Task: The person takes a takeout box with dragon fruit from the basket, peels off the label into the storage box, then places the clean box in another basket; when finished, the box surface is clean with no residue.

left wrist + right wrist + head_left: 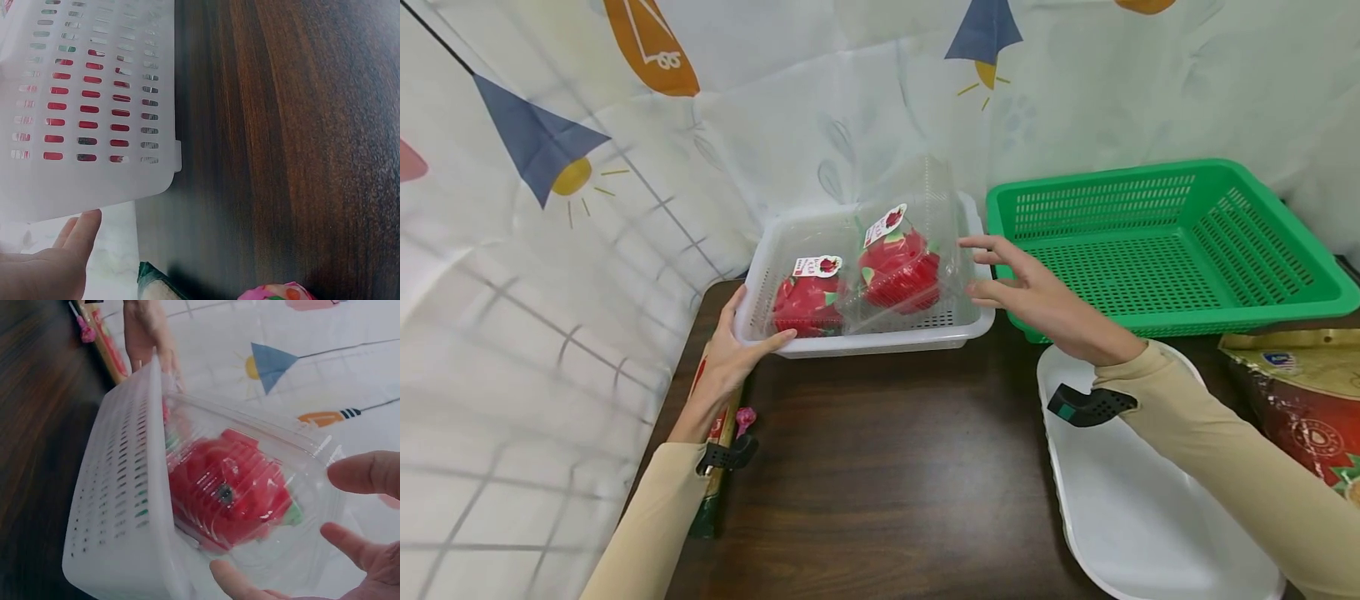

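Left hand (722, 360) grips the white basket (880, 340) at its left end; right hand (1037, 296), fingers loosely spread, reaches toward its tilted right-hand clear box (943, 218) of red fruit (901, 273).

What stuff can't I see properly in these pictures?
- Left fruit box, right wrist view: mostly hidden by the right fruit box and white basket.
- Tiny words on the left label, head view: too small.
- Red-and-gold bag, head view: cut off by the right edge.
- White tray, head view: partly covered by the right sleeve.
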